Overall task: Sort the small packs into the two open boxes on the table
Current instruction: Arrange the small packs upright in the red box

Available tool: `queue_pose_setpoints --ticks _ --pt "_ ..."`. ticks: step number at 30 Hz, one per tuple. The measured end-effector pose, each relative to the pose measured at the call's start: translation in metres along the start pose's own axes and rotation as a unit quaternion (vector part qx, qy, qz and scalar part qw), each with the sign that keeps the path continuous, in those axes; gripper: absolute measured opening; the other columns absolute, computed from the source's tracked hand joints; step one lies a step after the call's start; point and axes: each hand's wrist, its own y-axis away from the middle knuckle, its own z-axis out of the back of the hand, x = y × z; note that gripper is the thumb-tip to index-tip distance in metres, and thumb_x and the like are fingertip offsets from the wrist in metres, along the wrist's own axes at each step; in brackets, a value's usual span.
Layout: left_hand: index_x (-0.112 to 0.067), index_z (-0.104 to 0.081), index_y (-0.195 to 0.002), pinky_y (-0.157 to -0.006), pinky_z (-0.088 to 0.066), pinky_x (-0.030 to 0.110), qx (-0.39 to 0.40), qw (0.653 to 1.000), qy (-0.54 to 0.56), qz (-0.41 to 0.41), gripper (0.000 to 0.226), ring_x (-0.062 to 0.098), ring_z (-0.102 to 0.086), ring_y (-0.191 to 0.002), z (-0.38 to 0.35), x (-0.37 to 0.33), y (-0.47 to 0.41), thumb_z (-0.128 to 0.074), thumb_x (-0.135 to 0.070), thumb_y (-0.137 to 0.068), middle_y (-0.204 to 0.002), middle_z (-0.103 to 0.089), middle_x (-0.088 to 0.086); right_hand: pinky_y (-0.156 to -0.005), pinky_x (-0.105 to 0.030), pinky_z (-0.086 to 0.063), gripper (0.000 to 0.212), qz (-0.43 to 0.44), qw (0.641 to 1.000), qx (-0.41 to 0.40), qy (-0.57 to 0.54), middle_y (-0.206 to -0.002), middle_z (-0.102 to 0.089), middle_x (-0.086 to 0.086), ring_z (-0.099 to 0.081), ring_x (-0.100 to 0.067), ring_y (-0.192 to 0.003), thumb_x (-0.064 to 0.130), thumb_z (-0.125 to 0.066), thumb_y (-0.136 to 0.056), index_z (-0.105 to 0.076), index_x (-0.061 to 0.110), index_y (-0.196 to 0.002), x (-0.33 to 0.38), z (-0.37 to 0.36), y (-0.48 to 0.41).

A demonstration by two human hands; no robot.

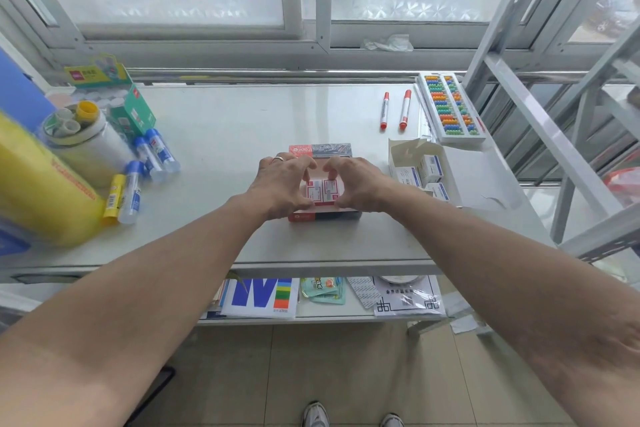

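Your left hand [277, 184] and right hand [356, 184] press red packs [322, 191] into red box [325, 216] mid-table, fingers curled on pack edges. Step: seating packs. Next, likely: release, reach white box [403, 152], blue packs [429, 168] inside.

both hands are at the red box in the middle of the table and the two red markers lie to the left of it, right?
Not quite: the head view shows the two red markers on the far right. Both the left hand and right hand are at the red box.
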Motion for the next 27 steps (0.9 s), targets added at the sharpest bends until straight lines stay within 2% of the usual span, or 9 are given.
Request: queue_pose_setpoints --ticks 3,6,8,12,17,20,24,27 --pt "-0.027 -0.050 -0.130 -0.101 -0.029 0.040 0.001 1.000 0.000 0.001 0.070 0.020 -0.045 -0.124 0.001 -0.001 0.001 -0.078 -0.037 -0.067 -0.107 -0.065 -0.010 -0.089 -0.029 -0.046 0.070 0.003 1.000 -0.001 -0.003 -0.125 -0.065 -0.003 -0.059 -0.024 -0.113 0.017 -0.082 -0.074 -0.052 0.011 -0.137 0.002 0.002 0.003" --pt "-0.026 -0.053 -0.128 -0.099 -0.031 0.041 -0.013 0.999 0.030 0.006 0.070 0.021 -0.049 -0.120 0.016 -0.004 -0.003 -0.081 -0.040 -0.065 -0.110 -0.067 -0.009 -0.097 -0.035 -0.048 0.062 0.006 0.999 -0.030 -0.028 -0.127 -0.065 -0.005 -0.059 -0.025 -0.117 0.020 -0.080 -0.080 -0.055 0.010 -0.135 0.002 0.016 0.009" --pt "-0.025 -0.059 -0.121 -0.100 -0.034 0.042 -0.041 0.998 0.056 0.005 0.060 0.021 -0.053 -0.116 0.035 -0.012 -0.010 -0.082 -0.038 -0.067 -0.111 -0.069 -0.007 -0.096 -0.029 -0.046 0.052 0.005 0.996 -0.071 -0.046 -0.127 -0.066 -0.005 -0.061 -0.022 -0.113 0.017 -0.078 -0.085 -0.058 0.010 -0.133 -0.006 0.035 0.017" --pt "-0.025 -0.068 -0.107 -0.105 -0.037 0.046 -0.066 0.994 0.075 -0.032 0.035 0.020 -0.056 -0.114 0.059 -0.044 -0.026 -0.079 -0.032 -0.074 -0.110 -0.070 -0.006 -0.084 -0.023 -0.043 0.034 -0.034 0.990 -0.125 -0.060 -0.119 -0.069 -0.002 -0.057 -0.010 -0.089 0.012 -0.073 -0.089 -0.066 0.011 -0.123 -0.042 0.082 0.043" --pt "-0.027 -0.074 -0.094 -0.098 -0.043 0.037 -0.029 0.992 0.074 -0.099 0.012 0.015 -0.061 -0.105 0.028 -0.121 -0.051 -0.073 -0.027 -0.082 -0.100 -0.074 -0.009 -0.083 -0.024 -0.040 0.022 -0.106 0.989 -0.107 0.000 -0.115 -0.073 -0.005 -0.059 -0.015 -0.093 0.013 -0.074 -0.088 -0.075 0.012 -0.110 -0.110 0.104 0.075" --pt "-0.029 -0.076 -0.095 -0.098 -0.041 0.038 -0.006 0.994 0.007 -0.106 0.014 0.018 -0.058 -0.109 0.011 -0.166 -0.069 -0.065 -0.026 -0.086 -0.104 -0.074 -0.008 -0.089 -0.029 -0.045 0.026 -0.110 0.991 -0.071 0.036 -0.122 -0.071 -0.004 -0.061 -0.021 -0.104 0.015 -0.074 -0.088 -0.074 0.018 -0.114 -0.135 0.106 0.081" --pt "-0.033 -0.073 -0.109 -0.099 -0.029 0.042 0.044 0.985 -0.126 -0.109 0.023 0.023 -0.050 -0.121 -0.006 -0.166 -0.075 -0.061 -0.036 -0.089 -0.112 -0.070 -0.003 -0.080 -0.033 -0.048 0.034 -0.078 0.993 -0.030 0.084 -0.123 -0.066 -0.002 -0.056 -0.018 -0.100 0.025 -0.077 -0.085 -0.072 0.025 -0.119 -0.120 0.091 0.069" --pt "-0.034 -0.070 -0.115 -0.103 -0.025 0.045 0.086 0.976 -0.172 -0.107 0.028 0.024 -0.043 -0.128 -0.014 -0.162 -0.072 -0.061 -0.041 -0.089 -0.118 -0.067 0.001 -0.079 -0.032 -0.049 0.039 -0.075 0.993 -0.017 0.091 -0.123 -0.063 -0.002 -0.058 -0.019 -0.102 0.027 -0.080 -0.083 -0.070 0.025 -0.120 -0.117 0.083 0.062"
